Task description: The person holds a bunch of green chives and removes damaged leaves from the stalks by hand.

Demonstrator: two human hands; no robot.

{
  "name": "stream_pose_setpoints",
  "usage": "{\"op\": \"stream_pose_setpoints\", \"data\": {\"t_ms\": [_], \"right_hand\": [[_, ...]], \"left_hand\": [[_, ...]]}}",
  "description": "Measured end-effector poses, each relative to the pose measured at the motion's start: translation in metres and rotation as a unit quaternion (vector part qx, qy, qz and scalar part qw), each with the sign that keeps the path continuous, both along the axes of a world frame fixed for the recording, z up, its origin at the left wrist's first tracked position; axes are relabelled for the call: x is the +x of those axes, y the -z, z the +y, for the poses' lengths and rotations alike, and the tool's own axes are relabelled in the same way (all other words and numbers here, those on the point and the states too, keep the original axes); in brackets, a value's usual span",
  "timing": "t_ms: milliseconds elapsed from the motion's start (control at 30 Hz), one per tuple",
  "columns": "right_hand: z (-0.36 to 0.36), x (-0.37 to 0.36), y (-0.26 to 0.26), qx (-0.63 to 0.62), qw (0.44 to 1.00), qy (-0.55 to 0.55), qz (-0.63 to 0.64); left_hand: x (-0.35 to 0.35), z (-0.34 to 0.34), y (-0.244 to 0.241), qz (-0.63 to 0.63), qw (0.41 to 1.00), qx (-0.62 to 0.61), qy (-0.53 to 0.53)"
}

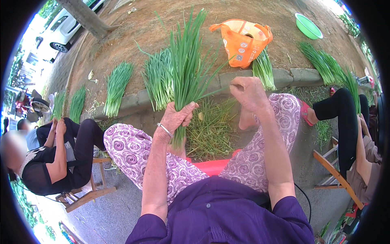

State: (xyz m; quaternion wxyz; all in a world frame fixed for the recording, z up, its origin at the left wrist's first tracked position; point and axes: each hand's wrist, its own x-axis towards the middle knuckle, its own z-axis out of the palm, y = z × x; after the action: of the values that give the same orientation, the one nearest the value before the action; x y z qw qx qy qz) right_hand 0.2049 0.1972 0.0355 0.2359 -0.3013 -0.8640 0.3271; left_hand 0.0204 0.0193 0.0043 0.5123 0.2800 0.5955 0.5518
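Observation:
My left hand (pixel 179 117), a metal bangle at its wrist, grips a bunch of green chives (pixel 187 67) upright by the lower stems. To its right, my right hand (pixel 248 90) has its fingers curled and pinches the tip of a single chive leaf (pixel 218 91) that stretches out from the bunch. Below and between the hands, a heap of loose green and yellowish trimmings (pixel 210 131) lies on the ground. Past the held bunch, a thick pile of chives (pixel 158 79) leans on the stone kerb, with another chive bundle (pixel 118 88) to its left.
An orange bag (pixel 243 42) stands beyond the stone kerb (pixel 280 77), touching a chive bundle (pixel 263 70). A green basin (pixel 308 26) sits at the upper right. Co-workers sit on wooden chairs at left and right. A red plastic seat (pixel 213 166) shows between my legs.

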Motion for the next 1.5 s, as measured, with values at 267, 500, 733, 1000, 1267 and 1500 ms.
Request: {"op": "stream_pose_setpoints", "data": {"t_ms": [267, 500, 733, 1000, 1267, 1500], "right_hand": [[-0.004, -0.004, 0.005, 0.071, 0.997, 0.020, -0.015], [-0.004, -0.004, 0.003, 0.110, 0.993, 0.015, -0.035], [-0.005, -0.004, 0.002, 0.101, 0.994, 0.019, -0.041], [-0.003, -0.006, 0.000, 0.032, 0.986, 0.115, 0.117], [-0.001, 0.003, -0.009, -0.152, 0.970, 0.030, 0.186], [0.003, 0.001, -0.010, -0.218, 0.936, 0.037, 0.275]], "left_hand": [[0.000, 0.000, 0.001, 0.005, 1.000, -0.002, -0.007], [0.000, 0.001, 0.000, 0.010, 1.000, -0.007, -0.002], [-0.003, 0.001, 0.004, 0.008, 1.000, -0.011, -0.002], [0.000, 0.000, 0.000, 0.000, 1.000, -0.004, 0.002], [-0.001, 0.001, 0.002, -0.002, 1.000, -0.004, 0.007], [0.001, 0.003, 0.009, 0.023, 0.999, -0.009, 0.024]]}}
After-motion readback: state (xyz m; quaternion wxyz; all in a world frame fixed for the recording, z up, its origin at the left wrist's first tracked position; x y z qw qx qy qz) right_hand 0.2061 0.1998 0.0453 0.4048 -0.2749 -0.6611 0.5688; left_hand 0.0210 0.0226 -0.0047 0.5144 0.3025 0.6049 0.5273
